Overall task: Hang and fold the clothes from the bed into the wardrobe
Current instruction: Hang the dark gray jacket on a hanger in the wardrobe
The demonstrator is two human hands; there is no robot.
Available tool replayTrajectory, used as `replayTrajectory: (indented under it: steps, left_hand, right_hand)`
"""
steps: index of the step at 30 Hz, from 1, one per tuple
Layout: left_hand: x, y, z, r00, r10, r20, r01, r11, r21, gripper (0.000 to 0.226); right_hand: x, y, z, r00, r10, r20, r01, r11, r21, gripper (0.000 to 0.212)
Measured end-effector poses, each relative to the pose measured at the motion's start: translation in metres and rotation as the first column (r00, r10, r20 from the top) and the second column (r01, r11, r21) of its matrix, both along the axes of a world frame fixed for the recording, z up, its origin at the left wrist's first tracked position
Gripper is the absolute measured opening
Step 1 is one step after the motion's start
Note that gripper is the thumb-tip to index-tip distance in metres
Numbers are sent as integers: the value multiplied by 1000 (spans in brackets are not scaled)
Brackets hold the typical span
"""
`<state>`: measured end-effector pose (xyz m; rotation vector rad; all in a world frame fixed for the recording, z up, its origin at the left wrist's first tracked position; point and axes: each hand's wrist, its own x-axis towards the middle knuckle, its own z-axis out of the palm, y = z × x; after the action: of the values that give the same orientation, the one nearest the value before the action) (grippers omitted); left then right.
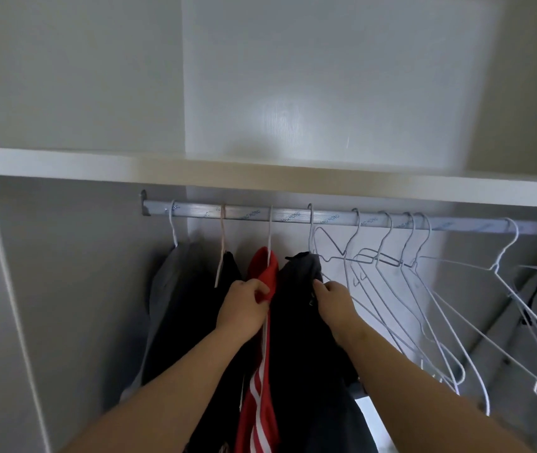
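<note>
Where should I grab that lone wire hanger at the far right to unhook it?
Probably take the lone hanger with your grip on its neck just under the hook, coming from the front. Its thin arms splay wide and would swing, and the hook rests over the rail, so it lifts upward.

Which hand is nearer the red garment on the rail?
Left. The left hand grips the red garment near its top; the right hand is off to its right, pinching the neighbouring dark garment.

rail (293, 218): silver metal, slight sheen
hangers (378, 256) on the rail: smooth coated wire
red garment (260, 380) under the rail: matt cloth
dark garment (299, 273) under the rail: matt cloth
</note>
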<state>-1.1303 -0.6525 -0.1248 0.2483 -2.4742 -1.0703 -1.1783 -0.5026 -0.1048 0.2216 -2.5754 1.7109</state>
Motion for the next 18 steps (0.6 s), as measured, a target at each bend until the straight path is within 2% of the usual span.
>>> replayTrajectory:
  steps: [8,14,18]
  left_hand:
    - [11,10,-10,999,-13,-32,17,989,149,14]
    - [33,20,-13,1000,-1,-8,4,946,323,19]
    - [50,36,-15,1000,-6,-8,9,922,386,22]
  right_hand:
    - [9,-2,-17,999,14,43,-11,997,-72,20]
    - [29,3,-33,998,15,60,-9,993,-115,28]
    - [45,11,-46,999,0,46,6,991,-134,29]
